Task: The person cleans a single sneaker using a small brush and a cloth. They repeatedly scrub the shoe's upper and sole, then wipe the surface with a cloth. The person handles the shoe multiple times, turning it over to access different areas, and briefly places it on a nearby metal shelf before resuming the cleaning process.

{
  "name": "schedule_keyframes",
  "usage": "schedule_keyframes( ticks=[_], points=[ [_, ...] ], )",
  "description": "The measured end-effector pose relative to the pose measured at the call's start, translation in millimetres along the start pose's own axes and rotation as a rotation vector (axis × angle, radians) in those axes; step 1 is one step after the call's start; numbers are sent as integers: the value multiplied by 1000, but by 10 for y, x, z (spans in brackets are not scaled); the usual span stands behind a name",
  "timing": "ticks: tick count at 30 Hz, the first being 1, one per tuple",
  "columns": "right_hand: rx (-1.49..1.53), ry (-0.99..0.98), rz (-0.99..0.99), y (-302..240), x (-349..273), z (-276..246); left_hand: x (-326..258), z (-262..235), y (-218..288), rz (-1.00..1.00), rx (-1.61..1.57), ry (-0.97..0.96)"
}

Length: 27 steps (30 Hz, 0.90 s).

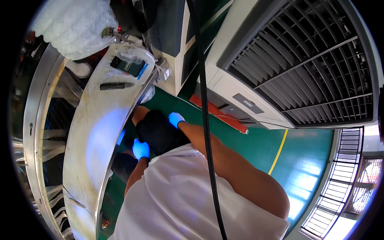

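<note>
We see a big white ventilation unit [288, 60] with dark louvred grilles filling the upper right, standing on the green floor [304, 152], which carries a thin yellow line [278, 152]. A grey rectangular label plate [248, 103] sits low on the unit's front, and a flat red strip [218, 113] lies on the floor against its base. To the left curves a long pale metal worktop [96, 132]; a black cable [206, 120] hangs down the middle of the view.

Below the worktop's edge sits the black bundle [160, 132], dark and soft-looking, possibly cloth or a bag, low over the floor. Our left hand [141, 149], in a blue glove, closes on its lower left side; our right hand [176, 119], also blue-gloved, presses on its upper right, and we cannot tell whether those fingers grasp it.

On the worktop's far end lie a dark rectangular device [128, 65] and a slim dark tool [116, 85]. A white plastic sack [76, 28] bulges at the upper left.
</note>
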State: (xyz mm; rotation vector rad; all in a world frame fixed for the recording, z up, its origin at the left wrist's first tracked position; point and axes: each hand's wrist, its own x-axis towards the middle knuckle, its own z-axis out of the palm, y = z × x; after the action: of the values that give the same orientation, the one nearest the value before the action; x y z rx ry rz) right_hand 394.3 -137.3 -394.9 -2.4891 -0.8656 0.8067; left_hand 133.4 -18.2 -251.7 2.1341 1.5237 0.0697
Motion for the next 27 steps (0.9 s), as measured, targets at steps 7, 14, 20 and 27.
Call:
schedule_keyframes(
  ticks=[7,14,20,27],
  points=[
    [-17,-187,-92,161,-85,303,-62,288,-472,218,98,-307],
    [484,-344,-7,564,-220,523,-206,382,-366,84,69,-337],
    [325,-237,-81,444,-232,279,-100,774,-635,137,-54,-394],
    [164,-251,-40,230,-321,51,-133,941,-846,307,-91,-569]
  ],
)
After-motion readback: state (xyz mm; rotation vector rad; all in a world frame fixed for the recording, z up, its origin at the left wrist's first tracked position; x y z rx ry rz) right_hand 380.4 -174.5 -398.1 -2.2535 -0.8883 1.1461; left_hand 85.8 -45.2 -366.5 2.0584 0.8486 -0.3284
